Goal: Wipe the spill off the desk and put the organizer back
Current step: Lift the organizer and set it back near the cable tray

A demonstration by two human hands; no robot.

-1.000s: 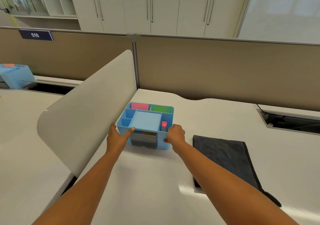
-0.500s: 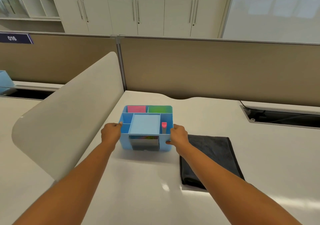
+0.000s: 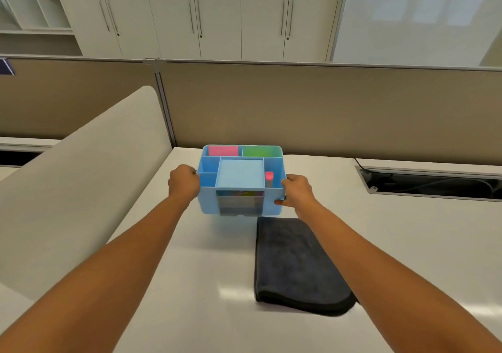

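A light blue desk organizer (image 3: 240,176) with several compartments holds pink and green note pads and a small pink item. My left hand (image 3: 184,183) grips its left side and my right hand (image 3: 297,193) grips its right side. It appears raised a little off the white desk (image 3: 206,284), with a shadow beneath it. A folded dark grey cloth (image 3: 296,265) lies flat on the desk just in front of and to the right of the organizer, under my right forearm. I see no spill on the desk.
A curved white divider panel (image 3: 81,189) rises at the left of the desk. A tan partition wall (image 3: 326,113) closes the back. A cable slot (image 3: 434,184) is cut into the desk at the back right.
My left hand moved from the organizer's front corner to its left side. With both hands on it, the organizer has come up off the desk and away from the divider.
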